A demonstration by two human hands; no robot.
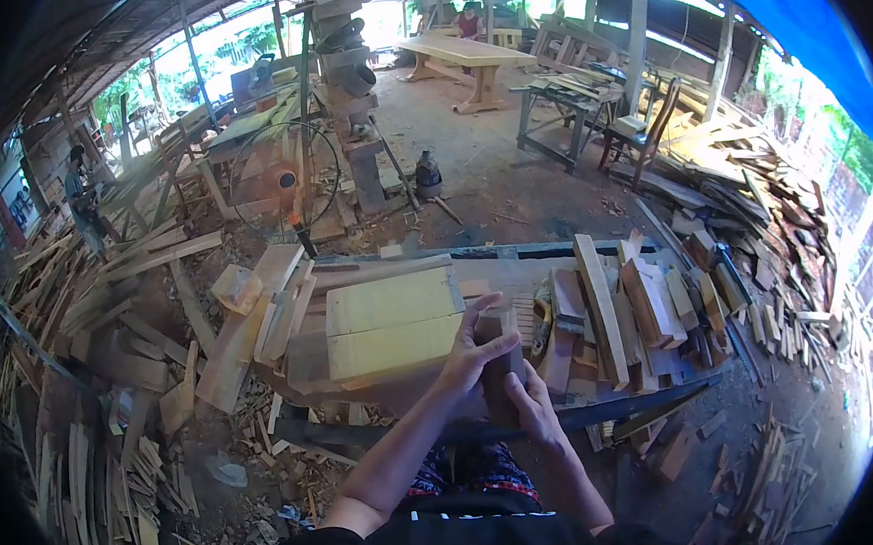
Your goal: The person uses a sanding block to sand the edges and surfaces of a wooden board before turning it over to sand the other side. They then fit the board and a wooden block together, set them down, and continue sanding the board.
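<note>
A dark brown wooden block [503, 373] is held upright in front of my body, above the near edge of the workbench. My left hand [473, 348] is around its upper part, with the thumb lying across the near face. Lower down, my right hand [535, 404] grips the block from the right, its thumb pressed on the side. The far fingers of both hands are partly hidden. Just left of my left hand, a pale yellow board [390, 325] with a seam across it lies on the workbench [308, 375].
Wood offcuts [648, 304] crowd the bench's right side, and leaning boards [265, 328] its left. A fan [288, 180] stands beyond. Scrap piles [783, 221] line the right. Farther back are a long table [463, 51], a chair [645, 132] and people [82, 194].
</note>
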